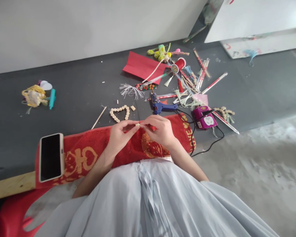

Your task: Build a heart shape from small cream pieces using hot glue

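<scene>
My left hand [120, 133] and my right hand [159, 130] meet over a red towel [88, 154] with orange patterns. Both pinch a small pale bead or stick piece [137, 124] between their fingertips. My right hand also seems to hold something red under its fingers, too hidden to name. Just beyond the hands, a heart shape made of pale beads [120, 113] lies on the grey mat, with loose pale pieces [133, 108] beside it. A blue glue gun [160, 106] lies right behind my right hand.
A phone [50, 156] rests on the towel's left end. A magenta device [204, 118] with a black cable sits at right. Red paper [140, 65], a red thread spool [178, 65], tassels and wrapped sticks are scattered farther back. A yellow bundle [34, 96] lies far left.
</scene>
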A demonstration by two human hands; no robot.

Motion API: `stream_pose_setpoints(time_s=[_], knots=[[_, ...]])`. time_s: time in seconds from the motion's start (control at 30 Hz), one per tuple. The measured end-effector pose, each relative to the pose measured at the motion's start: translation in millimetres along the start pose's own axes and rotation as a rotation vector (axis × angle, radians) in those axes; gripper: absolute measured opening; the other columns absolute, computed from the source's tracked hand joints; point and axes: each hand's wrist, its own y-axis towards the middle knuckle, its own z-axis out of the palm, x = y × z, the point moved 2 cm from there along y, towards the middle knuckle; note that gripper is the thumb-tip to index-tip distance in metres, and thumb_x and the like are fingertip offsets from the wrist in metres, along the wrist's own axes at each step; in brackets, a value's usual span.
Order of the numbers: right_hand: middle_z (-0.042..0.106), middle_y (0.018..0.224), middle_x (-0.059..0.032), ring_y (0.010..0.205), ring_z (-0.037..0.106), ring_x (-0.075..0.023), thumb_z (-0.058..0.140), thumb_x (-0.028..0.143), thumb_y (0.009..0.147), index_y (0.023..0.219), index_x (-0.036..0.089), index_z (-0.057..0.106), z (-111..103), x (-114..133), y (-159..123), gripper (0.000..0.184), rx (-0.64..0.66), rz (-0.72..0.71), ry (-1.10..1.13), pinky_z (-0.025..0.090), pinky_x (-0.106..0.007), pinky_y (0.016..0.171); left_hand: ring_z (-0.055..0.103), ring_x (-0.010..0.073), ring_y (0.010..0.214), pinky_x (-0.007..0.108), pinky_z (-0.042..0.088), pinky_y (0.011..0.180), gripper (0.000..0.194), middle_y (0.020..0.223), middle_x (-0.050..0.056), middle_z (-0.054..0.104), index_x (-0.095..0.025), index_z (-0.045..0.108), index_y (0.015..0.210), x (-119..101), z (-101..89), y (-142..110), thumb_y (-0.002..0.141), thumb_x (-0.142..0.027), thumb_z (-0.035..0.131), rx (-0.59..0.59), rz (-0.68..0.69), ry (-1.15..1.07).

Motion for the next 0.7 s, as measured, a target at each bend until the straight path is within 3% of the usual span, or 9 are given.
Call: stream_pose_setpoints(time_s=[0.4,0.7], knots=[[0.065,0.080,-0.0048,0.069,0.057,-0.0154,0.047,0.014,0.089,0.084,0.020,0.058,4.6,5.7,-0.6,0.014,0.171,-0.020,-0.108,0.043,-0.025,0.062,0.073,0.0185,0.084,0.029,0.060,0.078,0.029,0.095,0.006,0.079,-0.019,0.075,0.092,1.7,-0.8,-7.3,0.079,-0.045,0.075,-0.006,-0.016,0.017],[0.060,0.078,-0.0040,0.070,0.054,-0.0175,0.036,0.015,0.094,0.083,0.022,0.050,26.5,11.4,3.8,0.019,0.405,-0.076,-0.113,0.037,-0.028,0.063,0.072,0.0179,0.085,0.028,0.057,0.079,0.025,0.094,0.006,0.077,-0.019,0.073,0.093,16.1,-25.3,-35.0,0.081,-0.040,0.073,-0.091,-0.075,0.039]])
